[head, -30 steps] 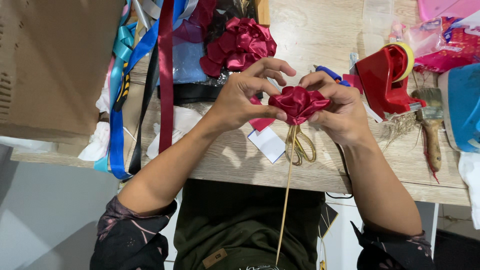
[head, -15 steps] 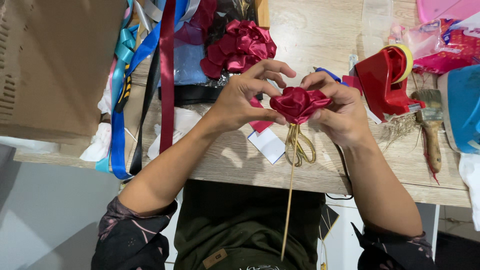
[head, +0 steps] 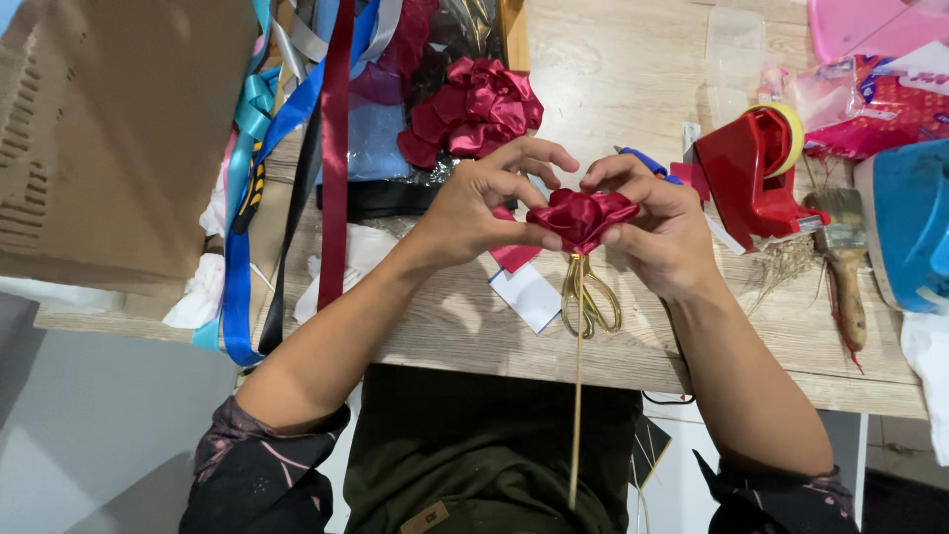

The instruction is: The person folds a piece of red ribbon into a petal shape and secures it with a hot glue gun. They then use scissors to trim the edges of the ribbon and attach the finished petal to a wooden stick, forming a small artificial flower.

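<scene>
- You are pinching a red ribbon rose (head: 581,215) above the table (head: 633,69) edge, left hand (head: 481,203) and right hand (head: 660,225) fingers clamped on its folds, keeping the petals from unrolling.
- Its stick (head: 576,415) is hanging toward your lap; gold scissors (head: 589,297) are lying just beneath.

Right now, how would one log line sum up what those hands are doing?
left hand: pinching ribbon rose | right hand: pinching ribbon rose | thin stick: hangs below rose | gold scissors: on table
</scene>
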